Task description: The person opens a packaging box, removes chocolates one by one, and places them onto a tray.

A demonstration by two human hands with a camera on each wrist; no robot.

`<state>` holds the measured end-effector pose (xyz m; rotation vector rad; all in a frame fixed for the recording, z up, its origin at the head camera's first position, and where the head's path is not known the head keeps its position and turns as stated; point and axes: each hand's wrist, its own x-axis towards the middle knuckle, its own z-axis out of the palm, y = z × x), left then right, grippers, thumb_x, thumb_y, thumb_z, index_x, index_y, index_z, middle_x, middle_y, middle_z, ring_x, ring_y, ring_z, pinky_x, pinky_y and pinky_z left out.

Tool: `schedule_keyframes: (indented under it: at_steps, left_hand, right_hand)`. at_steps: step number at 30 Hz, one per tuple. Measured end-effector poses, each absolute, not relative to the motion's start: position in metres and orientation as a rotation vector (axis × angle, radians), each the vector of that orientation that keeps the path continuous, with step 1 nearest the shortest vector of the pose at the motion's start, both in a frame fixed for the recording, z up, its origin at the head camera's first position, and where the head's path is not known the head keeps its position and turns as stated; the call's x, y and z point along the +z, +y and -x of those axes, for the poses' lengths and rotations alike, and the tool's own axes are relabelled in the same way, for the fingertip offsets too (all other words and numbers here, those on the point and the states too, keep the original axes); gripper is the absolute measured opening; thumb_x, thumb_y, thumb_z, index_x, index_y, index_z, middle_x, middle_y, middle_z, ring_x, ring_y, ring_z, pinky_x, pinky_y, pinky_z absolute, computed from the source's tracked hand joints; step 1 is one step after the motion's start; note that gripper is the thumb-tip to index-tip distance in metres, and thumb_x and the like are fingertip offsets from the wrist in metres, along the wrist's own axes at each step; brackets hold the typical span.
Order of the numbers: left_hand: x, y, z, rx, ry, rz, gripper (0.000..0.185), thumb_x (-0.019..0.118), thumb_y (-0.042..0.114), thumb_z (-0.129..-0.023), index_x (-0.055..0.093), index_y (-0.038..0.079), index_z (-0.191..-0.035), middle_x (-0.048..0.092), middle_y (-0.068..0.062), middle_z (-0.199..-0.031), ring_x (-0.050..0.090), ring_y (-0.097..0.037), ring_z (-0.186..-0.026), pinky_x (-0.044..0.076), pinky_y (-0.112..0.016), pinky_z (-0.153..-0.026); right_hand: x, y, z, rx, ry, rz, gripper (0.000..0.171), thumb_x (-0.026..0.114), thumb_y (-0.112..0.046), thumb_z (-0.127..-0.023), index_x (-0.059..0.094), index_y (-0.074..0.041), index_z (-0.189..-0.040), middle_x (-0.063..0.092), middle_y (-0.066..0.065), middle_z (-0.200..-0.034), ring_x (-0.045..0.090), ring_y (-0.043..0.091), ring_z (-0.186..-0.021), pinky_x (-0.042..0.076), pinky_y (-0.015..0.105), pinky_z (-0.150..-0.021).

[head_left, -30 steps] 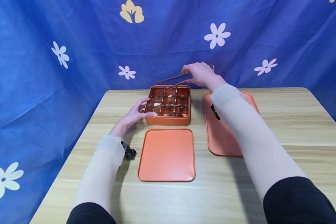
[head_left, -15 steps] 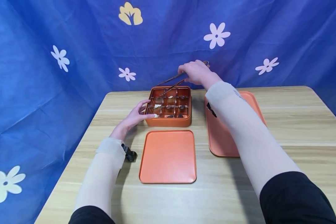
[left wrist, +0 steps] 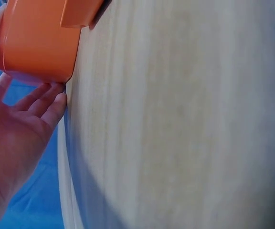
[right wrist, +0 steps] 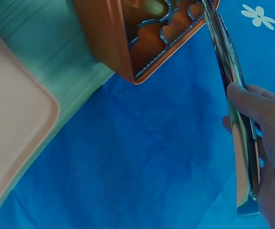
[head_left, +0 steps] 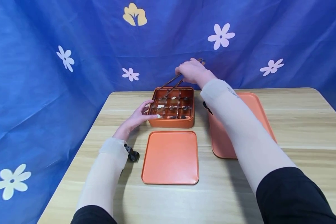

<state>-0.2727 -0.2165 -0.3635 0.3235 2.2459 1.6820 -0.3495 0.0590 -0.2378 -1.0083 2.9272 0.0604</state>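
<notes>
1. Tongs (right wrist: 241,148), long and shiny, gripped in right hand (head_left: 191,71); arms parted, tips down at the far-left compartment of the box.
2. Box (head_left: 172,123), orange, square, flat on the surface (head_left: 310,130) near its far edge; divided inside into nine compartments.
3. Left hand (head_left: 137,118), spread wide around the near-left side of the box, thumb at the near rim, fingers against the wall, in touch with it.
4. Dark pieces (head_left: 183,117), small, in the middle and right columns; exact kind too small to tell.
5. White piece (head_left: 161,106), in the middle-left compartment.
6. Square tray (head_left: 170,158), orange, just on the near side of the box, apart from it.
7. Larger tray (head_left: 224,137), pinkish orange, to the right of the box, partly hidden by the right forearm.
8. Blue cloth (head_left: 95,46), with white flowers, behind the surface.
</notes>
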Motion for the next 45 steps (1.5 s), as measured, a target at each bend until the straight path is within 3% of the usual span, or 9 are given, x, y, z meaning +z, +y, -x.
schedule_keyframes:
  at_steps: [7, 18, 26, 35, 45]
  left_hand:
    - [-0.366, -0.211, 0.273, 1.695, 2.229, -0.341, 0.078, 0.069, 0.003, -0.087, 0.026, 0.006, -0.152, 0.030, -0.024, -0.151, 0.030, -0.037, -0.138, 0.026, -0.050, -0.110]
    - [-0.374, -0.211, 0.273, 1.716, 2.218, -0.349, 0.077, 0.069, 0.002, -0.087, 0.027, 0.008, -0.152, 0.030, -0.021, -0.153, 0.029, -0.035, -0.139, 0.027, -0.050, -0.110]
    - [-0.374, -0.215, 0.275, 1.700, 2.229, -0.347, 0.078, 0.070, 0.004, -0.087, 0.027, 0.009, -0.152, 0.031, -0.022, -0.152, 0.029, -0.036, -0.139, 0.027, -0.050, -0.110]
    - [-0.365, -0.218, 0.269, 1.688, 2.253, -0.332, 0.078, 0.069, 0.004, -0.087, 0.026, 0.007, -0.152, 0.026, -0.021, -0.154, 0.024, -0.035, -0.141, 0.024, -0.050, -0.111]
    - [-0.378, -0.221, 0.277, 1.701, 2.247, -0.314, 0.079, 0.070, 0.004, -0.086, 0.027, 0.011, -0.153, 0.029, -0.022, -0.153, 0.028, -0.035, -0.140, 0.026, -0.049, -0.110]
  right_hand:
    - [-0.236, 0.052, 0.353, 0.069, 2.886, 0.997, 0.028, 0.062, -0.007, -0.095, 0.065, -0.012, -0.122, 0.065, 0.010, -0.120, 0.055, 0.030, -0.114, 0.017, 0.052, -0.111]
    - [-0.241, 0.047, 0.353, 0.156, 2.872, 0.986, 0.030, 0.059, -0.008, -0.096, 0.061, -0.011, -0.126, 0.064, 0.011, -0.119, 0.054, 0.030, -0.110, 0.030, 0.047, -0.103]
    - [-0.248, 0.040, 0.358, 0.088, 2.848, 0.932, 0.044, 0.044, 0.008, -0.097, 0.059, -0.012, -0.134, 0.062, 0.010, -0.127, 0.052, 0.030, -0.122, 0.005, 0.053, -0.114]
    - [-0.251, 0.035, 0.360, 0.054, 2.855, 0.885, 0.049, 0.042, 0.010, -0.097, 0.059, -0.013, -0.136, 0.057, 0.009, -0.135, 0.045, 0.031, -0.130, 0.003, 0.051, -0.115]
    - [-0.262, 0.035, 0.360, 0.125, 2.867, 0.901, 0.047, 0.045, 0.004, -0.099, 0.052, -0.013, -0.142, 0.048, 0.013, -0.143, 0.038, 0.035, -0.134, 0.007, 0.053, -0.114]
